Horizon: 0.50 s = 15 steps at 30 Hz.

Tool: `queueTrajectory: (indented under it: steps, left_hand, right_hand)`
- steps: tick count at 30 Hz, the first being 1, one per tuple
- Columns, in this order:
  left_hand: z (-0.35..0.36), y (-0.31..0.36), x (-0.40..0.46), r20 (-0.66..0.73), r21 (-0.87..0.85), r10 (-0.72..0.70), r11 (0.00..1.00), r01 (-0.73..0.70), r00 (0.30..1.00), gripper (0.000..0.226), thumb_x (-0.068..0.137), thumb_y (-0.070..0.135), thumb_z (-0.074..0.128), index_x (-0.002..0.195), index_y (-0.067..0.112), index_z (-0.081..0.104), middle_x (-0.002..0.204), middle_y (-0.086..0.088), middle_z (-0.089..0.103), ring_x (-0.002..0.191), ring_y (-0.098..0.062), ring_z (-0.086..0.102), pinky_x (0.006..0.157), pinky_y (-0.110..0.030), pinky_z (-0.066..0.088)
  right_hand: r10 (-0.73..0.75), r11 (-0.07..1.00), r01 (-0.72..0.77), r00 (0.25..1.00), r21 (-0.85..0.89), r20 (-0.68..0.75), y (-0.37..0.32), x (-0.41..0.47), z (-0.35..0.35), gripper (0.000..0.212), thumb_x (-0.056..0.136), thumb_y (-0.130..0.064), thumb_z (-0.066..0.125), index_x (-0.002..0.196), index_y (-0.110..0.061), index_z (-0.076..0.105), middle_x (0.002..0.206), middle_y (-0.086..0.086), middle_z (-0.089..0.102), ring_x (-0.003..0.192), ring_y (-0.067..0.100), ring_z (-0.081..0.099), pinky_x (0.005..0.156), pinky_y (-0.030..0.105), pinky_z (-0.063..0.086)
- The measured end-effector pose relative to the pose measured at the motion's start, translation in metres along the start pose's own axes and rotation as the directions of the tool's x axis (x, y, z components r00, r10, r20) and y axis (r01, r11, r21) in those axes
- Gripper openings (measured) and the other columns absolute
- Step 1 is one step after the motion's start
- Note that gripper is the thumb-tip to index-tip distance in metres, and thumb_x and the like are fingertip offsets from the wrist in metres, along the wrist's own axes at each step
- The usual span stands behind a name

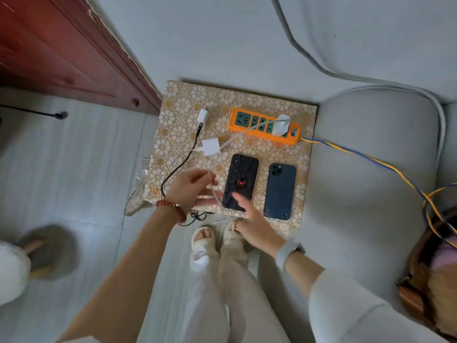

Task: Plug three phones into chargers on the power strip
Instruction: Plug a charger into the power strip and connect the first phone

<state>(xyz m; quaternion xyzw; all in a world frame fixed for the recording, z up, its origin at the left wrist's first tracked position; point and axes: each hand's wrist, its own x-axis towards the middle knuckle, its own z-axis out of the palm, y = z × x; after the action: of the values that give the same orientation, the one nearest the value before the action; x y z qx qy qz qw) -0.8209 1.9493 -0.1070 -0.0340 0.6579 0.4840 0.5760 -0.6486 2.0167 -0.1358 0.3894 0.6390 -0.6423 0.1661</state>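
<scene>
left hand [191, 186] pinches white cable [214, 191] at frame centre; right hand [249, 214] open. next: seat plug in black phone [240, 182].

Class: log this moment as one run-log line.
left hand: holds white cable | right hand: open, over spider phone | power strip: one charger in

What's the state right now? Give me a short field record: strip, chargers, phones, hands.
power strip: orange, on the patterned table
plugged charger: white, in strip
loose chargers: two, small one, square one, off strip
phones visible: two, black spider case, dark blue, face down
left hand: holds thin white cable
right hand: open, empty
</scene>
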Motion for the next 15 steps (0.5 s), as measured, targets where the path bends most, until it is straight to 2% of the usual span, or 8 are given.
queueTrajectory:
  steps: [2,4,5,7,9,11,13,15]
  left_hand:
    - [0.003,0.019,0.001,0.033,-0.139,0.009,0.99,-0.004,0.999,0.01,0.087,0.007,0.051,0.083,0.006,0.06,0.073,-0.004,0.068,0.062,-0.019,0.07,0.052,-0.029,0.058]
    - [0.002,0.033,-0.004,0.05,-0.187,0.044,0.982,-0.034,0.998,0.011,0.088,0.008,0.051,0.083,0.006,0.061,0.072,-0.003,0.069,0.065,-0.019,0.07,0.054,-0.03,0.059]
    - [-0.001,0.036,-0.005,0.03,-0.21,0.06,0.976,-0.053,0.998,0.013,0.089,0.009,0.05,0.086,0.006,0.061,0.076,-0.005,0.069,0.067,-0.019,0.071,0.057,-0.031,0.059]
    - [-0.007,0.034,-0.008,-0.023,-0.241,0.069,0.968,-0.073,0.997,0.017,0.091,0.006,0.045,0.095,0.006,0.061,0.089,-0.008,0.067,0.077,-0.021,0.07,0.067,-0.034,0.06]
    - [-0.012,0.02,-0.017,-0.027,-0.098,0.067,0.993,-0.069,0.997,0.027,0.09,0.0,0.042,0.109,0.011,0.058,0.105,-0.005,0.064,0.096,-0.021,0.065,0.084,-0.036,0.055]
    - [-0.01,-0.003,-0.033,0.129,0.211,0.083,0.971,-0.11,0.988,0.044,0.087,-0.001,0.045,0.126,0.017,0.046,0.122,0.004,0.054,0.115,-0.015,0.052,0.097,-0.033,0.043]
    - [0.0,-0.028,-0.053,0.381,0.404,0.014,0.897,-0.179,0.925,0.051,0.087,0.001,0.048,0.134,0.018,0.037,0.128,0.009,0.043,0.12,-0.01,0.042,0.099,-0.026,0.035]
    - [0.01,-0.041,-0.067,0.482,0.404,-0.005,0.889,-0.217,0.876,0.032,0.089,0.007,0.048,0.12,0.014,0.051,0.123,0.003,0.052,0.112,-0.011,0.052,0.093,-0.021,0.044]
  right_hand:
    - [-0.018,0.999,0.014,0.991,0.033,0.132,-0.003,-0.004,0.017,0.058,0.084,-0.001,0.043,0.137,-0.023,0.035,0.123,-0.013,0.047,0.063,-0.015,0.044,0.056,0.009,0.036]
    - [-0.041,0.999,0.037,0.988,0.029,0.151,-0.016,-0.008,0.023,0.03,0.089,-0.004,0.041,0.116,-0.012,0.053,0.106,-0.007,0.059,0.067,-0.019,0.05,0.058,0.003,0.038]
    - [-0.04,0.999,0.038,0.99,0.016,0.136,-0.023,-0.01,0.023,0.021,0.092,-0.006,0.039,0.104,-0.008,0.056,0.106,0.003,0.064,0.078,-0.013,0.056,0.06,0.003,0.04]
    - [-0.02,0.996,0.015,0.998,0.086,0.055,-0.034,-0.018,0.017,0.019,0.095,-0.006,0.036,0.092,-0.004,0.055,0.106,0.017,0.066,0.094,0.015,0.066,0.062,0.007,0.049]
    - [0.025,0.936,-0.01,0.999,0.353,-0.037,-0.045,-0.029,0.004,0.018,0.095,-0.005,0.038,0.093,-0.002,0.055,0.1,0.017,0.068,0.093,0.028,0.069,0.07,0.02,0.058]
    - [0.0,0.769,0.075,0.993,0.635,-0.116,-0.057,-0.039,-0.012,0.018,0.094,-0.004,0.039,0.094,-0.002,0.057,0.095,0.015,0.07,0.088,0.03,0.07,0.073,0.031,0.059]
    - [-0.024,0.613,0.168,0.981,0.772,-0.194,-0.07,-0.043,-0.025,0.019,0.094,-0.003,0.038,0.093,-0.003,0.057,0.094,0.015,0.07,0.089,0.031,0.07,0.075,0.036,0.059]
    - [-0.04,0.555,0.25,0.961,0.793,-0.275,-0.083,-0.043,-0.032,0.019,0.094,-0.003,0.039,0.094,-0.004,0.058,0.095,0.015,0.07,0.09,0.03,0.07,0.076,0.036,0.059]
